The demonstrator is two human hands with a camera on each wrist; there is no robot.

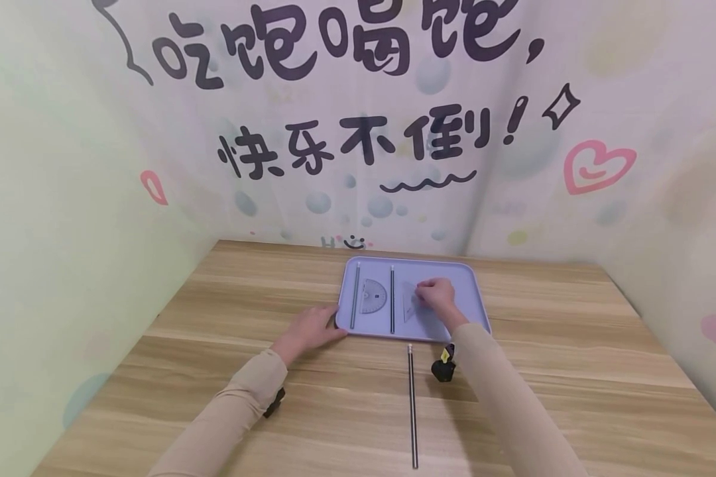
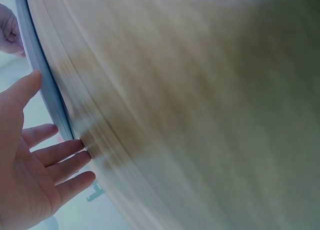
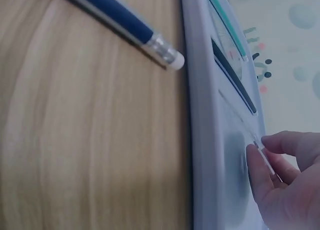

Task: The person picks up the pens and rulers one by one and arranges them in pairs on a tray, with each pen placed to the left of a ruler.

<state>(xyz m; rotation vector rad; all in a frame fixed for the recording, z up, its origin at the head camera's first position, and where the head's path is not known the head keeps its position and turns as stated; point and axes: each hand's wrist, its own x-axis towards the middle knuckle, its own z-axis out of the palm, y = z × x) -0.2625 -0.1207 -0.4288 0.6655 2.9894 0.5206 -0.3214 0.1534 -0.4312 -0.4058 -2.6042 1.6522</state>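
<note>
In the head view a lavender tray [image 1: 412, 262] lies near the table's far edge. My right hand [image 1: 437, 294] pinches a clear set square [image 1: 409, 306] between thumb and fingers, over the tray's right half. The right wrist view shows the thumb and index fingertip gripping the set square's edge [image 3: 236, 110]. My left hand [image 1: 313, 327] rests at the tray's left front corner, its fingers straight in the left wrist view. Left of the set square, the tray holds a dark pencil [image 1: 392, 301], a clear protractor [image 1: 373, 297] and a green pencil [image 1: 355, 297].
A dark striped pencil [image 1: 413, 407] with a white eraser end lies on the wooden table [image 1: 346, 411] in front of the tray. Its eraser end points toward the tray's front rim. A printed cloth wall [image 1: 310, 218] stands right behind the table.
</note>
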